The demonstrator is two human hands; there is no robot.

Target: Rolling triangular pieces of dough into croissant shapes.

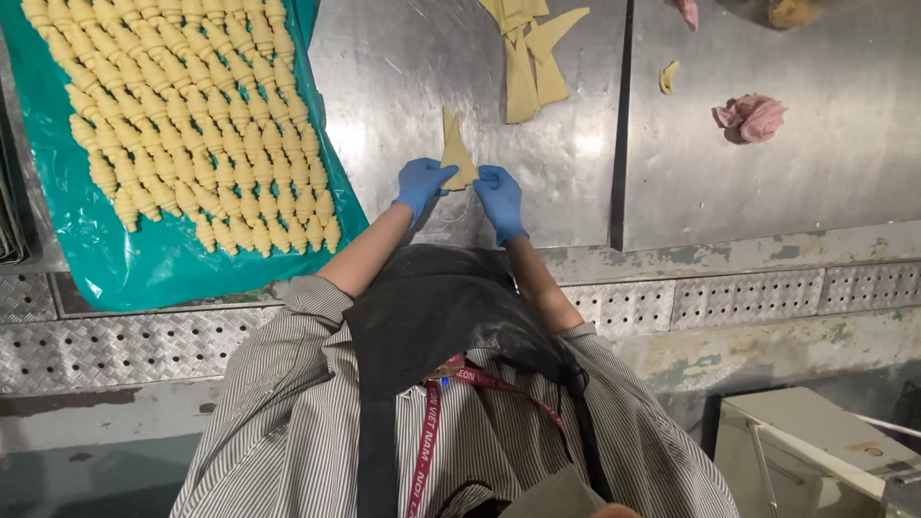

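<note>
A steel counter (432,58) fills the top of the view, with a teal plastic sheet (144,259) spread over its left part. Tight rows of rolled, pale dough pieces (182,115) cover the sheet. At the far edge of the counter lies a loose stack of cut dough triangles (528,58), and off to the right sit a crumpled pink cloth (751,117) and a small dough scrap (668,77). The person, in a striped shirt and dark apron, works in blue gloves at the counter's near edge. The left hand (422,185) and the right hand (500,197) each pinch a bottom corner of a single dough triangle (455,152). That triangle lies flat on the steel between the two grips, its wide base at the fingertips and its point aimed away from the person.
</note>
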